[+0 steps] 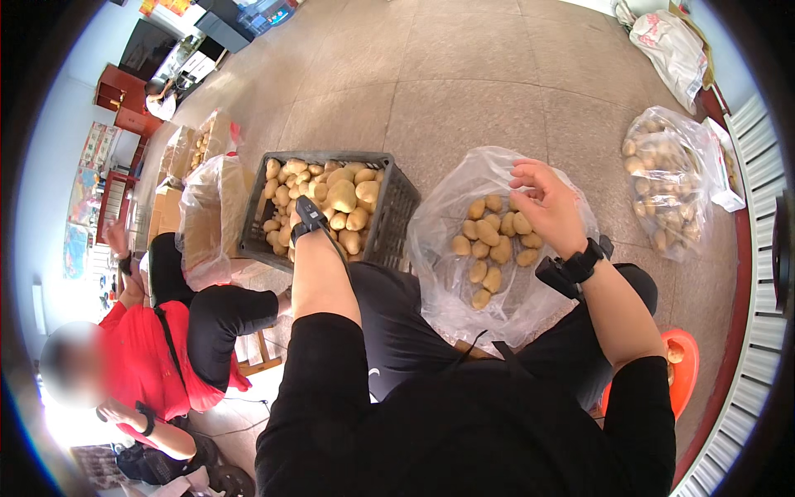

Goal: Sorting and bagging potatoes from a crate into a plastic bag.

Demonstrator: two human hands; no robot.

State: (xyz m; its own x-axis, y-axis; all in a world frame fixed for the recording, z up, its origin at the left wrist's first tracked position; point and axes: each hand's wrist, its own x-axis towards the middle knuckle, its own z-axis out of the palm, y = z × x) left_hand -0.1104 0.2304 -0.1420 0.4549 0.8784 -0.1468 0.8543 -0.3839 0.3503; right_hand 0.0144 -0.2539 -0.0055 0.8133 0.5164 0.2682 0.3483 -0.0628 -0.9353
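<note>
A black plastic crate full of potatoes stands in front of me on the left. My left hand is over the potatoes in it, mostly hidden behind the device strapped to that wrist, so its fingers and any grip cannot be made out. Between my legs lies a spread clear plastic bag with several smaller potatoes in it. Above the bag's right part is my right hand, fingers apart and slightly curled, nothing seen in it. One potato is partly hidden beside its thumb.
Tied-looking clear bag of potatoes and a white box rest by the radiator. An orange basin sits at right. Bag-lined cardboard boxes stand left of the crate. A person in red sits at left; another is farther back.
</note>
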